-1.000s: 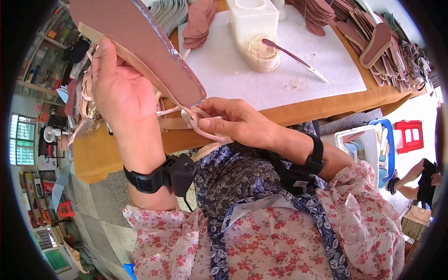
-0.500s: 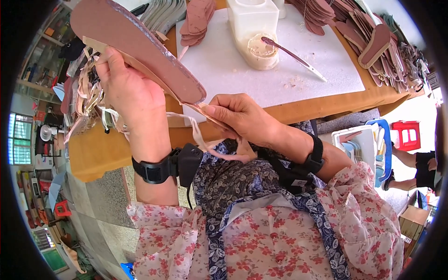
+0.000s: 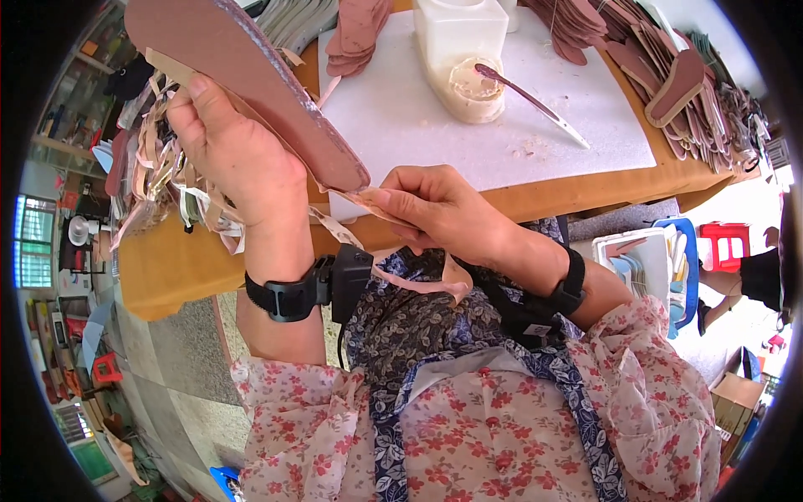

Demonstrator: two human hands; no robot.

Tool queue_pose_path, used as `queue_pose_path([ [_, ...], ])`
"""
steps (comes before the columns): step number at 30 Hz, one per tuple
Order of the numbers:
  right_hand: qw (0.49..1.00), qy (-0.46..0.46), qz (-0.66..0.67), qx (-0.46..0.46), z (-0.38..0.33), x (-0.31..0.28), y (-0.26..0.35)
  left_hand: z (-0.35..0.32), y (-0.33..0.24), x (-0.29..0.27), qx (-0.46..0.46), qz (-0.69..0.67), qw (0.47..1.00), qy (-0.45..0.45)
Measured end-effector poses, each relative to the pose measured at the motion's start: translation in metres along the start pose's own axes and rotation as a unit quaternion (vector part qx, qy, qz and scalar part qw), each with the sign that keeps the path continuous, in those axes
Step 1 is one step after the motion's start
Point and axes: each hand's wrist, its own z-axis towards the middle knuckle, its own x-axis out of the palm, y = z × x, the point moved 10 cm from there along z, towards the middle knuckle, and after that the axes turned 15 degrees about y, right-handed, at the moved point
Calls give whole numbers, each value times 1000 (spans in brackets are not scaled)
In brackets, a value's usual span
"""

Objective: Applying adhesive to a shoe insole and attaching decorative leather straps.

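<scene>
Sole (image 3: 251,84) now higher; brush (image 3: 531,99) in tub (image 3: 464,58)

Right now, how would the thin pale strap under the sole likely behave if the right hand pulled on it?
The strap probably stays floppy: it droops in a loose curve below the right hand. It looks light and thin, so it may twist. The sole in the left hand seems stiffer, keeping its shape.
</scene>
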Motion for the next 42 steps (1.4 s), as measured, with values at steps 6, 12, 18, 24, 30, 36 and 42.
queue_pose_path([
  [6,999,-12,33,8,-3,-6,-4,-8,-6,10,-2,11,1000,14],
  [12,996,6,92,19,-3,-1,-7,-10,-1,9,14,44,998,35],
  [18,984,-15,177,32,-5,-4,-15,-20,-10,25,50,115,991,55],
  [24,974,-10,220,54,-8,-3,-15,-23,-9,28,48,114,990,67],
  [30,967,-18,248,57,-13,-7,-14,-29,-2,34,34,119,988,97],
  [36,967,-25,248,46,-14,-13,-9,-33,-1,41,62,149,980,112],
  [42,971,-41,234,-9,-14,-21,2,-37,11,43,14,109,989,100],
])
